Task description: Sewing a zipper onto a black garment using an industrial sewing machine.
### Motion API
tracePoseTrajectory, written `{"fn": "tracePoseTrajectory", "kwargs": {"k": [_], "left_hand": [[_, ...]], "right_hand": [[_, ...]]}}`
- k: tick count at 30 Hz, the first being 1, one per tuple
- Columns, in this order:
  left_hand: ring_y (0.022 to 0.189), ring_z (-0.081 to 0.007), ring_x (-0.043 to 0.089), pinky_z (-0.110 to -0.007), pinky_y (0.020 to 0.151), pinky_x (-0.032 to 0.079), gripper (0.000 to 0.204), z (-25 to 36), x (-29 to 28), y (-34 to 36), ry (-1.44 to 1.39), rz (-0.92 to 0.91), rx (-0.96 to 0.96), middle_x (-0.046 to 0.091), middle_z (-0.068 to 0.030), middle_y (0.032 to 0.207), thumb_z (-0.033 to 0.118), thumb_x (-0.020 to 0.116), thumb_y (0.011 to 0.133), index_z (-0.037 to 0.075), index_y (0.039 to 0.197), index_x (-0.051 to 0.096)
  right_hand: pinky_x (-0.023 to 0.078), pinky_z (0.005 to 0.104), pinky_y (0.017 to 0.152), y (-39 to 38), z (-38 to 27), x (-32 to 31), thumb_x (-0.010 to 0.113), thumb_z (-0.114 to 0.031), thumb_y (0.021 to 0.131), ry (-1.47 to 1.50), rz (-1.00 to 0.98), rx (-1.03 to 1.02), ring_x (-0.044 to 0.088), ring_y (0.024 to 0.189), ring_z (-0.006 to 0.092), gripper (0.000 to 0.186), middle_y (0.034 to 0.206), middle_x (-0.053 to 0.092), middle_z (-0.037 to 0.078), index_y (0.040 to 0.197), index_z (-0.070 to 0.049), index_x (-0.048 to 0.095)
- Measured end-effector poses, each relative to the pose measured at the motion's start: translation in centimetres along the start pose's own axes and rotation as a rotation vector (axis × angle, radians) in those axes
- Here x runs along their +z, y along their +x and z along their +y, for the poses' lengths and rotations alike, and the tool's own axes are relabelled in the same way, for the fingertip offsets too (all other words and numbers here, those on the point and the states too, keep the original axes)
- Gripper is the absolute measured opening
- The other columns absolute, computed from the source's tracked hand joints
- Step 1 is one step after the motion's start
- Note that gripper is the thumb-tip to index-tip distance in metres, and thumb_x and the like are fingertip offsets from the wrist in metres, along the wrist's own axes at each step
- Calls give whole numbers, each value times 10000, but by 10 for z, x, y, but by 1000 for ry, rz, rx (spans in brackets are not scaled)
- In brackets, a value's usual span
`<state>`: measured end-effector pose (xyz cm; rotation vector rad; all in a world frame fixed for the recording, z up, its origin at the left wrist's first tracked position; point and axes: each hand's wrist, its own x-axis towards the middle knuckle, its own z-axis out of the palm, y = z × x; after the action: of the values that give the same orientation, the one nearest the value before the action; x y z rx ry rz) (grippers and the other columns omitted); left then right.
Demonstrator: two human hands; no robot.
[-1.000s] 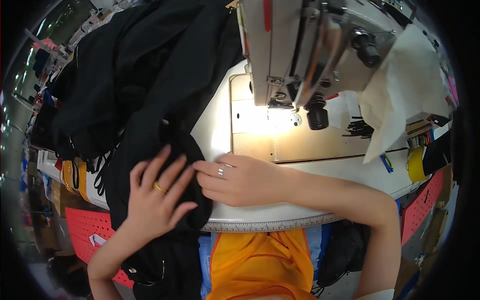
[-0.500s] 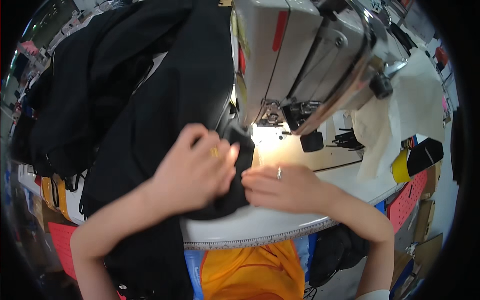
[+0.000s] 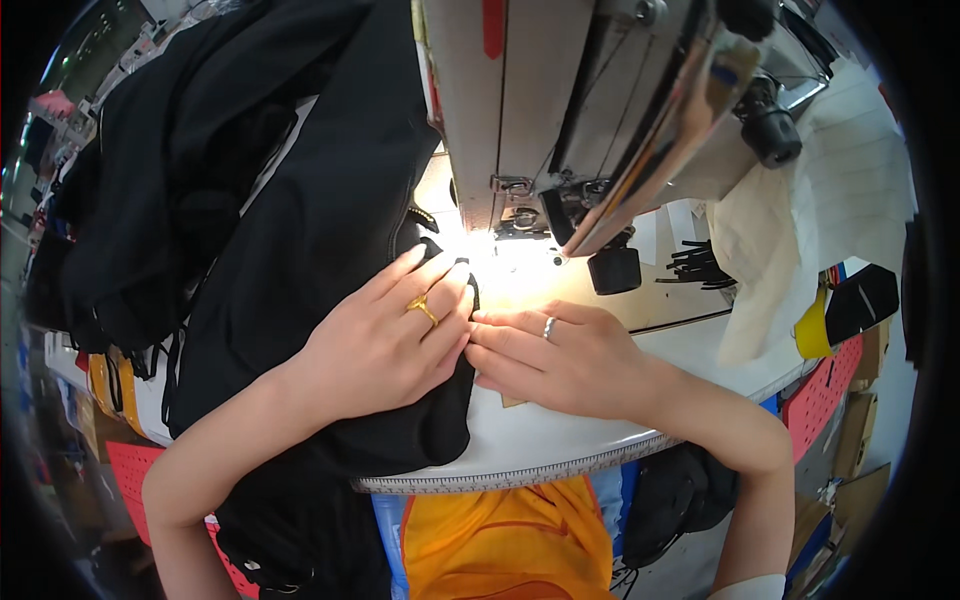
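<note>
A black garment [image 3: 300, 220] with a metal zipper [image 3: 423, 216] lies over the left of the sewing table, and its near edge hangs toward me. My left hand [image 3: 390, 335], wearing a gold ring, is closed on the garment's right edge, thumb tucked under. Against that same edge, my right hand [image 3: 560, 358], with a silver ring, pinches the cloth; its fingertips meet the left hand's. Just beyond both hands stands the sewing machine [image 3: 475, 120], its lamp lighting the needle area. What lies between the touching fingertips is mostly hidden.
More black clothing [image 3: 130, 230] is heaped at the far left. Right of the needle area lie black strips [image 3: 700, 265] and cream cloth [image 3: 775, 220]. A measuring tape [image 3: 560, 468] runs along the table's front edge. Orange fabric [image 3: 510, 540] covers my lap.
The garment's edge has shifted left, away from the needle area, and its lower part spreads nearer me. My hands have come together at the edge. The view has moved slightly.
</note>
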<state>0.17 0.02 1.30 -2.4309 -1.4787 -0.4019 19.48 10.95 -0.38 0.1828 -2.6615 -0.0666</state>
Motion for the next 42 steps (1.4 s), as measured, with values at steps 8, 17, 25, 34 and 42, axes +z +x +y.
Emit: {"fn": "tracePoseTrajectory", "kwargs": {"k": [8,17,25,34,42], "left_hand": [[855,-254,587,-341,752,497,174,-22,-7,19,-282,27,-243,560,-96,878,157,670,782,16,729,583],[853,-278,608,-337,755,477,296,-60,-83,27,-492,-268,-493,631,-104,946,163,683,813,-3,1048,616],[1243,-306,461,-354,1048,371,545,98,-47,-111,-1006,-542,-572,446,-186,1373,348,586,897,-13,1287,468],[1270,-293,447,-388,1095,304,508,-40,-66,-139,-541,-441,-779,467,-184,1367,299,564,914,15,1323,465],[1159,-340,541,-409,995,424,440,29,-51,-93,-327,-501,-453,550,-208,1248,281,567,895,31,1253,521]], "right_hand": [[430,192,690,1,4,10,662,-195,769,22,51,7,607,875,64,122,900,606,-58,870,-137,623],[442,205,680,12,4,17,632,-159,706,-107,4,-65,599,846,98,155,868,568,-32,853,-123,596],[489,265,571,45,-17,-24,666,-4,709,1057,132,379,606,690,169,199,878,663,36,897,-69,643],[467,186,566,76,-37,-7,588,-156,753,-100,127,-336,577,631,63,113,910,605,31,853,-104,575],[503,243,740,4,9,-9,615,-135,710,-278,-66,-73,609,971,109,161,1019,624,-7,866,-119,582]]}}
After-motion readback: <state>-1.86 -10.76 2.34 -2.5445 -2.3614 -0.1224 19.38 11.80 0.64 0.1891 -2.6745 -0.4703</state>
